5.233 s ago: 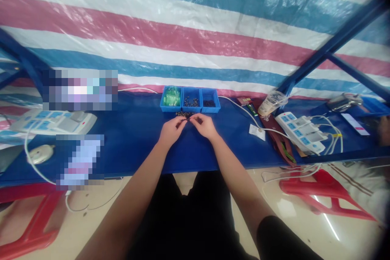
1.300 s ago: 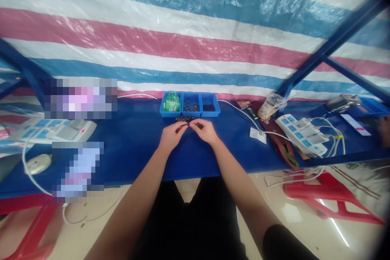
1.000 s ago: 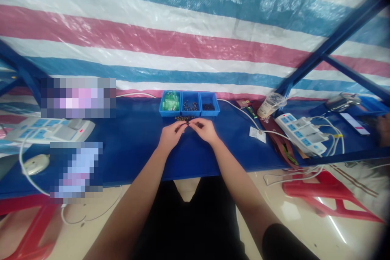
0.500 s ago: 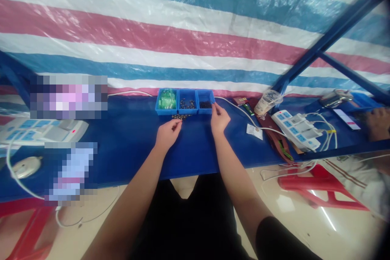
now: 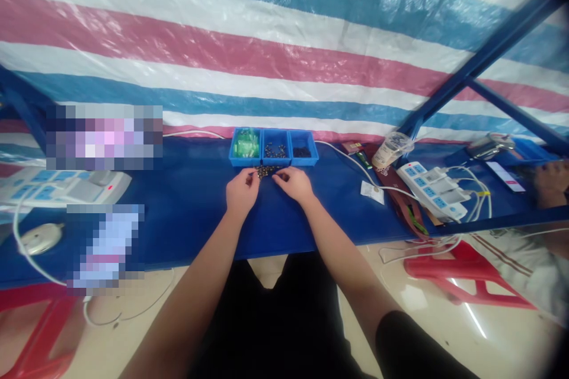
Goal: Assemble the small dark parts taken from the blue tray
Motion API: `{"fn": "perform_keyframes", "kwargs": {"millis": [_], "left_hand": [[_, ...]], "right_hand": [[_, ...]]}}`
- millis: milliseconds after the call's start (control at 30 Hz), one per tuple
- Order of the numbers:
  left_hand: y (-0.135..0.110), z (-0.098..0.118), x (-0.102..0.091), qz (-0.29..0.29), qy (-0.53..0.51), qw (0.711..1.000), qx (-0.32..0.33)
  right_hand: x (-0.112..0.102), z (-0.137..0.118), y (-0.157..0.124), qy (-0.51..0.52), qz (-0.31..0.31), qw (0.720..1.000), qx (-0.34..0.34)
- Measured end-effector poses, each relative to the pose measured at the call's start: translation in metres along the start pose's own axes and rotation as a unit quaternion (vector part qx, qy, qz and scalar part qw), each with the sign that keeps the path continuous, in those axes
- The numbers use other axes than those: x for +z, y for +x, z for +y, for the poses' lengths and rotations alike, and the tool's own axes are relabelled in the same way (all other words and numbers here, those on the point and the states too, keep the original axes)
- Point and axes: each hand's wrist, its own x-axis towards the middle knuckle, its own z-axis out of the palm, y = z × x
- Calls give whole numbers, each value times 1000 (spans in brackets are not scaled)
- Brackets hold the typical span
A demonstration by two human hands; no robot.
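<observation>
Blue-covered table (image 5: 191,201): left hand (image 5: 242,191), right hand (image 5: 293,183) curl over small loose dark metal parts (image 5: 267,171) (gripping any? can't tell); a nudge could scatter them.

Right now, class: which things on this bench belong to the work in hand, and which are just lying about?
In use: left hand, right hand, pile of small dark parts, three blue bins.
Lying about: plastic cup, power strip, mouse, white sachet.
</observation>
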Motion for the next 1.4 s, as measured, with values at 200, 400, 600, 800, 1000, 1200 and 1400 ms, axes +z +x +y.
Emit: {"fn": "perform_keyframes", "kwargs": {"millis": [200,400,600,800,1000,1200,1400], "left_hand": [[0,-1,1,-15,-16,1000,20],[-1,0,1,-24,-42,998,46],[-1,2,-2,-92,-51,988,110],[-3,2,-3,-75,-96,987,101],[-2,2,-4,-81,-82,986,117],[-2,3,-4,-75,-92,986,116],[-2,1,1,-54,-106,989,92]], "right_hand": [[18,-3,7,-40,16,999,-5],[12,5,3,19,19,998,-58],[2,1,-4,181,4,978,-102],[6,-1,-6,198,27,975,-96],[12,-3,-6,247,28,964,-88],[10,-2,-3,242,36,967,-76],[7,-2,-3,250,63,964,-66]]}}
